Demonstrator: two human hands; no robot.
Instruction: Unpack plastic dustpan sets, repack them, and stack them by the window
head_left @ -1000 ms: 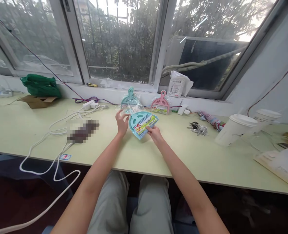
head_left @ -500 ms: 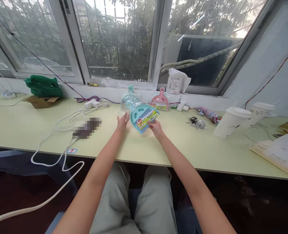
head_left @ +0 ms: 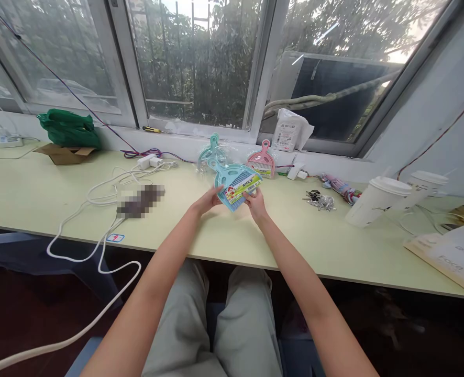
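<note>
A light-blue dustpan (head_left: 224,180) with a brush set in it and a yellow-green label is held up over the table, its handle tilted to the upper left. My right hand (head_left: 256,205) grips its lower right edge by the label. On its left side my left hand (head_left: 209,200) is closed on the rim, the fingers partly hidden behind it. Just beyond stands a teal dustpan (head_left: 213,148) in clear plastic wrap, partly covered by the held one. A pink dustpan (head_left: 262,159) with a brush leans by the windowsill to the right.
White cables (head_left: 94,201) and a blurred-out dark object (head_left: 141,201) lie to the left. Farther left is a green bag (head_left: 69,128) on a cardboard box (head_left: 65,154). Keys (head_left: 320,200), paper cups (head_left: 377,203) and a paper bag (head_left: 452,256) stand to the right.
My left hand has moved right from open beside the light-blue dustpan to a hold on its left rim. The dustpan has turned slightly, and the view has shifted a little.
</note>
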